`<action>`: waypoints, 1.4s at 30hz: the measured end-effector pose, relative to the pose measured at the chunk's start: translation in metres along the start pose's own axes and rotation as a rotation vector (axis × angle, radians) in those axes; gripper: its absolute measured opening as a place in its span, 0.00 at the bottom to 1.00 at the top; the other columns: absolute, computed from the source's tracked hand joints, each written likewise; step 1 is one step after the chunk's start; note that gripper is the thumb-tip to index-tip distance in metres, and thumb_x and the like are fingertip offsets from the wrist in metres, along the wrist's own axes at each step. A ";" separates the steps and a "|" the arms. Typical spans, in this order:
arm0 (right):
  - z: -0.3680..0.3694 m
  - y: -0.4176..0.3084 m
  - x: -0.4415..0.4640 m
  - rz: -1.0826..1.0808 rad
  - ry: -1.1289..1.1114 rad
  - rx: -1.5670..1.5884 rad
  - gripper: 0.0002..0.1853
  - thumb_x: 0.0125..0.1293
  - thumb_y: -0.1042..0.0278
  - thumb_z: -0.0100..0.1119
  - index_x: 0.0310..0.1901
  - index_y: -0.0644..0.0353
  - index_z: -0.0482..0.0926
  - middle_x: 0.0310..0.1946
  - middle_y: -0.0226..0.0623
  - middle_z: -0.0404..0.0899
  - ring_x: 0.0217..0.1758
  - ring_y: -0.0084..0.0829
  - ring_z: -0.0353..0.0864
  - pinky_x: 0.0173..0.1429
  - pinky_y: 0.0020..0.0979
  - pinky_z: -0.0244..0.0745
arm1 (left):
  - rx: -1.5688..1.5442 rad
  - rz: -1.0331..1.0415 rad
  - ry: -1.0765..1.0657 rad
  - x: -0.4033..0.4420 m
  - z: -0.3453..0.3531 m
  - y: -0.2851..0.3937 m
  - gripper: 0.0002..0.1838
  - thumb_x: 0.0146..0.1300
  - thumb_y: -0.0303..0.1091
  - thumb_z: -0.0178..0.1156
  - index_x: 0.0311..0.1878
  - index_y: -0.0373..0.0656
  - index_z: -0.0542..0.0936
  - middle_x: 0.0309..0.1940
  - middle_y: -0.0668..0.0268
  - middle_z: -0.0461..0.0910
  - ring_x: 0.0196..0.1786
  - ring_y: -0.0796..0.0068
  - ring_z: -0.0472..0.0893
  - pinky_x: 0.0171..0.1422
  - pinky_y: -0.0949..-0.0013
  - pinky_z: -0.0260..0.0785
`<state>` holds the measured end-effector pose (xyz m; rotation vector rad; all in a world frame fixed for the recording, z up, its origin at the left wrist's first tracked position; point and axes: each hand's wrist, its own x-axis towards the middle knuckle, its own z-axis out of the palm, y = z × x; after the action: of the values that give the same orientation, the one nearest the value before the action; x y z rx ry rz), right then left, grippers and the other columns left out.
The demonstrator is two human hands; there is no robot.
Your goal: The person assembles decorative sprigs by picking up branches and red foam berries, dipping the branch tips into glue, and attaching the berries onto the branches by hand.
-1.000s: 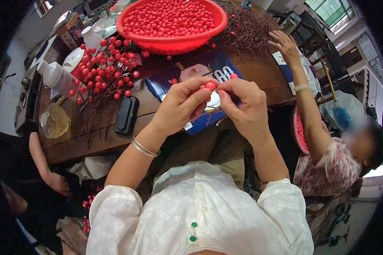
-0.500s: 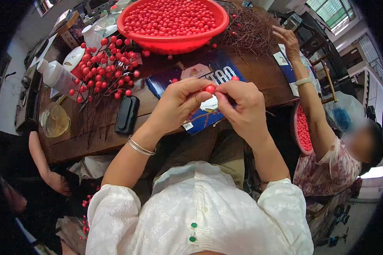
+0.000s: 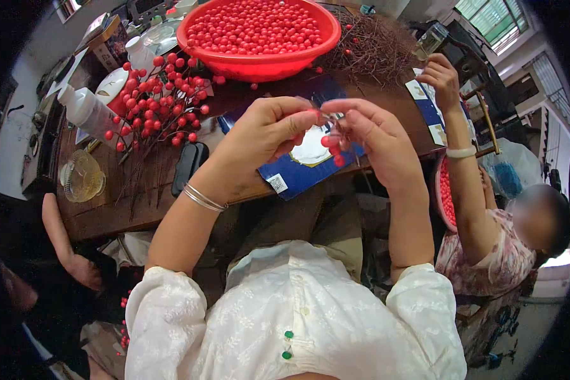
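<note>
My left hand [image 3: 267, 131] is pinched closed over the blue sheet, with a red berry [image 3: 315, 114] showing at its fingertips. Facing it, my right hand [image 3: 381, 140] has its fingers closed on a thin twig, blurred by motion. Several red artificial berries [image 3: 330, 141] hang just below those fingers. The fingertips of both hands nearly meet. Under them lies the blue printed sheet [image 3: 288, 171], with a white patch [image 3: 311, 149] on it. Left of my hands rests a bunch of red berry stems [image 3: 149, 106].
A red basin [image 3: 259, 66] heaped with berries stands at the back, beside a pile of brown twigs [image 3: 377, 47]. A black case [image 3: 190, 166], a glass bowl [image 3: 82, 177] and a white bottle [image 3: 85, 114] are on the left. A co-worker's raised hand [image 3: 441, 82] is at right.
My hands have shifted slightly upward, and the right has turned. Berries now hang below the right fingers. The co-worker's hand has moved a little down and right.
</note>
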<state>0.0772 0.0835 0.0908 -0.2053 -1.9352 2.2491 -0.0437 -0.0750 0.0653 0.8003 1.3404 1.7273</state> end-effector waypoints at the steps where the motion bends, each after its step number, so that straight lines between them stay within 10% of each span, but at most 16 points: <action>1: -0.002 -0.002 0.002 -0.004 -0.001 -0.004 0.11 0.66 0.70 0.52 0.46 0.65 0.77 0.35 0.36 0.77 0.30 0.22 0.73 0.35 0.19 0.70 | 0.001 0.006 -0.001 0.002 -0.001 0.002 0.08 0.64 0.33 0.60 0.38 0.38 0.80 0.20 0.73 0.72 0.18 0.89 0.63 0.19 0.85 0.51; 11: -0.027 0.018 0.012 0.124 -0.134 0.406 0.10 0.68 0.69 0.52 0.48 0.62 0.73 0.41 0.39 0.77 0.39 0.25 0.77 0.39 0.23 0.76 | -0.219 -0.145 -0.060 0.013 -0.005 -0.002 0.12 0.65 0.37 0.60 0.36 0.37 0.80 0.17 0.72 0.71 0.14 0.91 0.61 0.15 0.87 0.46; 42: 0.003 0.010 0.014 -0.099 0.163 -0.381 0.04 0.61 0.76 0.52 0.30 0.63 0.76 0.23 0.30 0.76 0.25 0.18 0.73 0.33 0.16 0.68 | -0.184 0.167 0.059 0.016 -0.005 -0.010 0.11 0.57 0.22 0.63 0.45 0.35 0.80 0.36 0.61 0.83 0.26 0.88 0.74 0.27 0.90 0.64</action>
<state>0.0623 0.0823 0.0818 -0.3211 -2.2100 1.7285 -0.0537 -0.0616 0.0550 0.7801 1.1591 1.9868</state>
